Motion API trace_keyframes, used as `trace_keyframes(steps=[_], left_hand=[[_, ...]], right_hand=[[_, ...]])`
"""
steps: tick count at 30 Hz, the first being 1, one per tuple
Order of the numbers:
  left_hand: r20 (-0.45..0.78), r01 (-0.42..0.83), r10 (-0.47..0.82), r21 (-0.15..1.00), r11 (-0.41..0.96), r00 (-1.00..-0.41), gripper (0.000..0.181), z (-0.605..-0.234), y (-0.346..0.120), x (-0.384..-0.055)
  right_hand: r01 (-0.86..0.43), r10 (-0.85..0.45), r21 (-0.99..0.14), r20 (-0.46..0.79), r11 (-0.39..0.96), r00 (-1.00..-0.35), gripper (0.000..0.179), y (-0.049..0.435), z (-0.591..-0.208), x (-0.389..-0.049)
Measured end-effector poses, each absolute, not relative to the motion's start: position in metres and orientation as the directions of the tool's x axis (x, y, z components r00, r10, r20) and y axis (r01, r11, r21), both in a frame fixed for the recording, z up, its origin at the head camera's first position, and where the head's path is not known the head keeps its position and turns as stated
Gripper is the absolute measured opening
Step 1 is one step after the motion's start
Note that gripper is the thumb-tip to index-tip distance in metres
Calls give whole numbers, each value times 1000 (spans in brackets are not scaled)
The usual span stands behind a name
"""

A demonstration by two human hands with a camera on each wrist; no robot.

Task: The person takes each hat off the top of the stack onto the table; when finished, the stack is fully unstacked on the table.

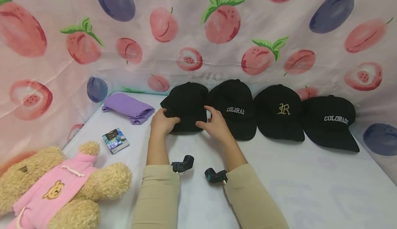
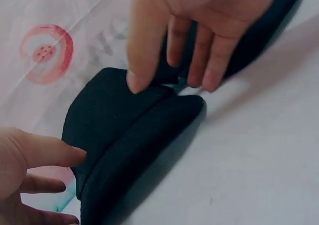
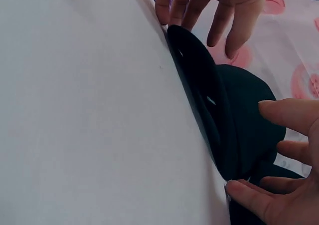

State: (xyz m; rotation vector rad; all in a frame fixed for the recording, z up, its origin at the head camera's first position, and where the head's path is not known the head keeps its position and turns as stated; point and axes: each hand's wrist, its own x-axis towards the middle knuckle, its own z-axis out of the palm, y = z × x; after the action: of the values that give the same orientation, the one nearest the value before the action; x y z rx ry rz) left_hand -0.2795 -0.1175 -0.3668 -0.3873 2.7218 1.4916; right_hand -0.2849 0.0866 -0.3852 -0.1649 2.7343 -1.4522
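A plain black cap (image 1: 187, 101) stands leftmost in the row of caps, its brim toward me. At its left side is my left hand (image 1: 163, 121), thumb pointing inward over the cap front and fingers loosely extended. On the opposite side my right hand (image 1: 215, 123) has its thumb and fingers spread apart, between this cap and the neighbouring COLORADO cap (image 1: 234, 110). Both wrist views show the cap (image 2: 114, 120) between the two hands, with neither hand's fingers curled round it. Whether fingertips touch the fabric, I cannot tell.
Further right are a black cap with a gold R (image 1: 277, 110) and another COLORADO cap (image 1: 330, 118). To the left lie a folded purple cloth (image 1: 127, 106), a small boxy book (image 1: 115, 140) and a teddy bear in pink (image 1: 62, 191). A fruit-print curtain (image 1: 223, 56) hangs behind.
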Motion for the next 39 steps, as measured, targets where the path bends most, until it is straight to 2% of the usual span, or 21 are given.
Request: trace_keyframes(steps=[5,10,12,17,19,22,29,33,39], left_hand=[[-125,-241,-250,825,511,-960,72,-367,-120,-280],[-163,-275,-286,869,412,-944,72,-366,-125,-279],[-181,-290,-297,878,381,-937,73,-366,-126,-279],[-183,-293,-302,879,376,-936,76,-363,-124,-277],[-176,-291,-305,873,392,-936,76,-362,-123,-277],[-178,-299,-304,858,417,-936,77,-363,-124,-276],[-198,-301,-261,840,452,-945,80,-365,-128,-275],[-181,-285,-253,833,475,-950,80,-362,-129,-275],[-175,-277,-241,821,500,-955,81,-356,-130,-274]], right_hand=[[-58,-110,-843,-2,535,-994,74,80,-385,-287],[-8,-62,-889,-23,458,-998,67,76,-383,-288],[32,-35,-920,-50,392,-998,63,76,-384,-289],[160,43,-980,-156,116,-987,57,77,-382,-288],[176,57,-982,-172,74,-983,56,76,-379,-288],[166,48,-976,-161,139,-986,59,74,-376,-287],[88,-29,-898,-112,430,-993,66,70,-376,-289],[69,-61,-894,-107,443,-992,66,69,-376,-291],[85,-34,-898,-111,431,-993,67,68,-374,-293]])
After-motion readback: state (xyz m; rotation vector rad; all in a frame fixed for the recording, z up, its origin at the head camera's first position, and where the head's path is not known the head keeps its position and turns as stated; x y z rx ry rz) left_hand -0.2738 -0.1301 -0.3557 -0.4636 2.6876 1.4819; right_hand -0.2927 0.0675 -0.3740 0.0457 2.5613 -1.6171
